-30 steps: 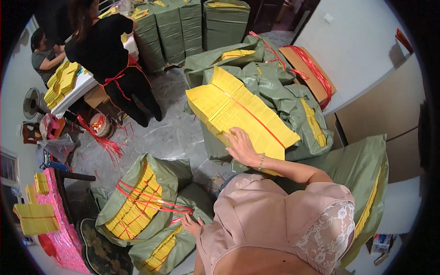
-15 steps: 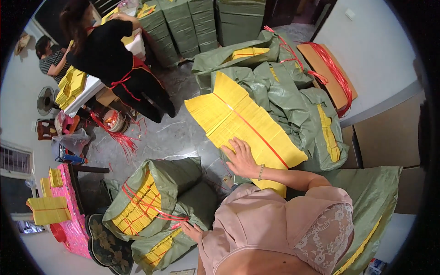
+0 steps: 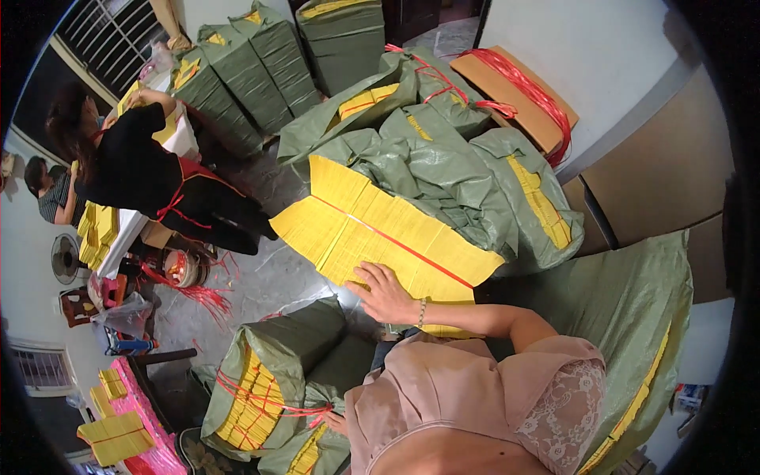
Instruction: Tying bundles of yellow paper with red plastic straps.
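Note:
A long stack of yellow paper bundles, bound lengthwise by a red strap, lies slanting in front of me. Flat on its near edge rests my right hand, fingers spread. Lower left, my left hand shows only in part beside my clothing. Its visible fingers look stretched out, close to the gathered end of red plastic straps. These straps run over a green woven sack, whose mouth shows tied yellow paper. Whether the left fingers touch the straps is hard to tell.
More green sacks of yellow paper lie beyond the stack. Red straps lie on a brown board by the wall. Two people work at a white table far left. A pink-covered table stands lower left.
My view has turned, so the sacks and paper stack appear shifted left. My right hand stays flat on the yellow paper; my left hand remains by the red straps.

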The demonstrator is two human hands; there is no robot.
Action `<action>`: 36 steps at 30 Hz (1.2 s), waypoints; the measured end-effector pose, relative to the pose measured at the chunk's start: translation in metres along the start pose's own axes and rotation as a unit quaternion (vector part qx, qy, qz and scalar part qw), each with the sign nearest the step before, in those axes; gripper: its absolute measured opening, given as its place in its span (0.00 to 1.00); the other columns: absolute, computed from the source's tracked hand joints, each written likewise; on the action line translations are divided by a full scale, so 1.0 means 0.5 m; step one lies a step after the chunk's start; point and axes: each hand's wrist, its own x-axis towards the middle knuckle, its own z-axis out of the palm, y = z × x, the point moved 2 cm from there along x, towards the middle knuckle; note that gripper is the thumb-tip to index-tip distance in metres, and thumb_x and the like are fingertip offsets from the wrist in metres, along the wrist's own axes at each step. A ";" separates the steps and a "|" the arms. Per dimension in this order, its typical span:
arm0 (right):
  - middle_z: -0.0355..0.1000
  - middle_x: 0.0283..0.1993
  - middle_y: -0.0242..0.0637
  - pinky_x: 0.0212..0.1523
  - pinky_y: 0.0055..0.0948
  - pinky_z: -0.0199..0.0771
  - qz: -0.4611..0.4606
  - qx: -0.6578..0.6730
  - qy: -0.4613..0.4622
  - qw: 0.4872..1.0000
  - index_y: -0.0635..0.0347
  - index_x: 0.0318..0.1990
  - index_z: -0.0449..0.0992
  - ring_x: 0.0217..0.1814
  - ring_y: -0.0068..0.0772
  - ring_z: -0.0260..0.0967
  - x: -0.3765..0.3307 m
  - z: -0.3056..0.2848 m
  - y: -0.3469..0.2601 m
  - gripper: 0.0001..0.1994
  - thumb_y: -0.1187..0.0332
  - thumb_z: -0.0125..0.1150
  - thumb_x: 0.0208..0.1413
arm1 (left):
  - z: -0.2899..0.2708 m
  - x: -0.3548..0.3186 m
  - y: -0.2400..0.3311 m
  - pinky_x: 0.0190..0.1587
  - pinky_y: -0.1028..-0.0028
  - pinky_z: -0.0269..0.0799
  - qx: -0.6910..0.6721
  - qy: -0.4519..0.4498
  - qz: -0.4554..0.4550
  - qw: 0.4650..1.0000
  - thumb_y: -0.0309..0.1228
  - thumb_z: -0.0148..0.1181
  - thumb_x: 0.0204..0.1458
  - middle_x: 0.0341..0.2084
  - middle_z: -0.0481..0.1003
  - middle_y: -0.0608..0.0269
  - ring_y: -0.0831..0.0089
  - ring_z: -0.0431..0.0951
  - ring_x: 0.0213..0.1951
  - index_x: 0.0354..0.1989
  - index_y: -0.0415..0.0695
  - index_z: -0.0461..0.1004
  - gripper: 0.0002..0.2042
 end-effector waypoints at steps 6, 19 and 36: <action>0.56 0.54 0.46 0.59 0.43 0.47 0.005 0.005 0.026 1.000 0.55 0.52 0.64 0.62 0.47 0.48 -0.001 0.004 -0.005 0.24 0.67 0.55 0.42 | -0.034 0.076 -0.001 0.53 0.60 0.58 -0.067 -0.006 0.010 0.998 0.33 0.45 0.54 0.50 0.61 0.45 0.51 0.62 0.51 0.50 0.37 0.64 0.17; 0.56 0.55 0.46 0.58 0.44 0.50 0.015 -0.001 0.010 1.000 0.53 0.54 0.64 0.61 0.47 0.48 0.003 0.011 -0.005 0.26 0.65 0.58 0.43 | -0.182 0.097 0.109 0.50 0.62 0.60 -0.156 -0.010 -0.081 0.984 0.29 0.46 0.53 0.47 0.64 0.47 0.53 0.64 0.48 0.46 0.38 0.67 0.14; 0.48 0.60 0.56 0.62 0.51 0.38 0.252 -0.046 0.131 0.958 0.68 0.59 0.51 0.66 0.56 0.38 -0.118 -0.156 0.175 0.34 0.57 0.54 0.50 | -0.033 0.518 0.597 0.58 0.67 0.51 -0.548 -0.020 -0.206 0.810 0.34 0.49 0.56 0.57 0.53 0.50 0.64 0.54 0.58 0.62 0.39 0.45 0.29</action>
